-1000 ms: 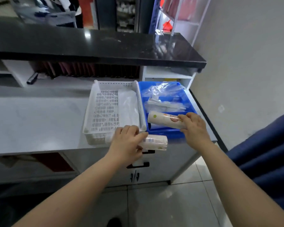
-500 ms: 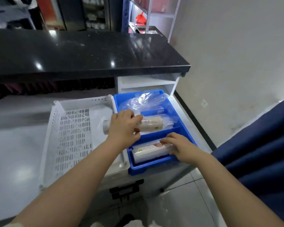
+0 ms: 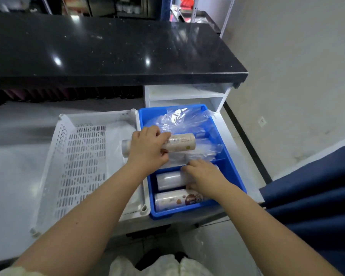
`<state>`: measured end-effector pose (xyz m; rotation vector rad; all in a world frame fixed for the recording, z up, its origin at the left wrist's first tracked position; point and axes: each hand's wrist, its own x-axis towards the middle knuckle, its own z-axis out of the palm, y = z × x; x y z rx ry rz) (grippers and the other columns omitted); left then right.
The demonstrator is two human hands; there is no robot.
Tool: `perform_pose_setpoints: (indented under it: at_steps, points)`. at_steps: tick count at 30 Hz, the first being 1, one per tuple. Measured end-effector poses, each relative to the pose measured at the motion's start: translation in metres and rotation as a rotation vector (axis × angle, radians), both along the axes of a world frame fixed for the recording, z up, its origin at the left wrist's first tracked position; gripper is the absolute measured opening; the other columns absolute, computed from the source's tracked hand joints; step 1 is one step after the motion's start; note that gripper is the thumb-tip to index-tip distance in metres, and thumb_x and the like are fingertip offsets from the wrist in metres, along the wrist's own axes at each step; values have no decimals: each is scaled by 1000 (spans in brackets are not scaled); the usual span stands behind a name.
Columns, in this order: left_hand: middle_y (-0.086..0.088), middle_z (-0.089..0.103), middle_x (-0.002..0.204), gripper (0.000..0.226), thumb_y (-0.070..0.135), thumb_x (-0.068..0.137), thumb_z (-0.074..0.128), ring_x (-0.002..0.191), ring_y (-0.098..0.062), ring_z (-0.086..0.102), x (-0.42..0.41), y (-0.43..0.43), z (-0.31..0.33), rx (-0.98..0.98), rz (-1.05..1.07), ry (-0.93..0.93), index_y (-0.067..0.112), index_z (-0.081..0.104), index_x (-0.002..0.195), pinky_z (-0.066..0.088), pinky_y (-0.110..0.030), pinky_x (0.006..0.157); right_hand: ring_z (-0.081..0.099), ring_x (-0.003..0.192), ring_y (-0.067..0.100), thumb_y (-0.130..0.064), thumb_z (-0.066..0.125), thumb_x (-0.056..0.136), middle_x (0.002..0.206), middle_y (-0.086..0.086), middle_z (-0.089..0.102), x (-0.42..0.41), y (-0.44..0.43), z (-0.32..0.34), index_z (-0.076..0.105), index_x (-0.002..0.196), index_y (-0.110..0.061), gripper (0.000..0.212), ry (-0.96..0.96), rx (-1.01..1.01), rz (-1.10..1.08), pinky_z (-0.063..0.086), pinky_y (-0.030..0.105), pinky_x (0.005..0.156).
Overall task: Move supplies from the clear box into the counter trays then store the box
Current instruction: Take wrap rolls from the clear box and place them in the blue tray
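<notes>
A blue tray (image 3: 187, 214) with a cross divider sits on the white counter, right of a white perforated tray (image 3: 54, 166). My left hand (image 3: 147, 150) grips a beige-labelled roll (image 3: 181, 144) lying crosswise over the blue tray's back compartment, above crumpled clear plastic bags (image 3: 179, 122). My right hand (image 3: 205, 180) is in the front compartment, its fingers curled over the right end of a clear-wrapped roll (image 3: 168, 181). A roll with a brown label (image 3: 177, 200) lies just in front of it. The clear box is not in view.
A black countertop (image 3: 108, 50) overhangs the back of the white counter (image 3: 12, 176). A white open shelf unit (image 3: 187, 94) stands behind the blue tray. A grey wall and a dark blue cloth (image 3: 317, 196) are on the right. Some clear plastic lies in the white tray's right side.
The brown-labelled roll now lies free at the tray's front. My right hand has shifted back onto a clear-wrapped roll behind it. My left hand still holds its roll over the back compartment.
</notes>
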<state>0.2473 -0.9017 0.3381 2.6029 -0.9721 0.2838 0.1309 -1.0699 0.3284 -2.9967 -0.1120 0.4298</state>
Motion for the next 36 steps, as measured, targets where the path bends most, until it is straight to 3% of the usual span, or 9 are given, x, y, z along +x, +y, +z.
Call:
perform_pose_setpoints:
  at_steps: [7, 16, 20, 25, 32, 36]
  points:
    - [-7, 54, 101, 53, 27, 65, 70, 92, -30, 50, -7, 2, -3, -4, 94, 30, 22, 63, 117, 35, -41, 81, 43, 114, 27, -22, 63, 84, 124, 8, 47, 1, 6, -11, 50, 124, -17, 42, -20, -154, 81, 39, 42, 98]
    - [-8, 55, 101, 53, 25, 64, 71, 92, -31, 50, -13, 9, -3, -9, 172, 17, 21, 64, 116, 36, -41, 79, 45, 115, 29, -24, 71, 75, 127, 9, 50, -17, 7, -20, 39, 125, -16, 60, -139, -154, 108, 37, 46, 102]
    - [-8, 54, 103, 53, 27, 65, 72, 93, -31, 50, -8, 9, -1, 18, 195, 27, 23, 63, 117, 36, -43, 81, 41, 123, 32, -17, 73, 73, 131, 11, 46, -24, 5, -13, 38, 130, -14, 67, -203, -140, 156, 20, 55, 115]
    - [-7, 53, 104, 51, 27, 68, 70, 96, -30, 48, -6, 3, 1, 39, 195, 60, 25, 62, 119, 35, -42, 82, 43, 122, 24, -16, 73, 77, 136, 6, 44, -28, -16, 13, 39, 130, -19, 64, -327, 29, 15, 38, 38, 104]
    - [-3, 54, 99, 45, 29, 69, 69, 95, -29, 50, -31, -32, -3, 21, 81, 107, 27, 61, 113, 37, -38, 77, 46, 109, 25, -8, 71, 76, 124, 7, 50, -16, -76, 69, 46, 122, -18, 54, -589, -32, -186, 41, 39, 94]
    - [2, 57, 107, 45, 34, 69, 69, 98, -23, 51, -60, -48, -17, 38, -12, 116, 28, 56, 111, 40, -42, 83, 46, 106, 27, -3, 69, 75, 122, 9, 50, -12, -88, 75, 47, 121, -16, 53, -631, -13, -240, 42, 42, 93]
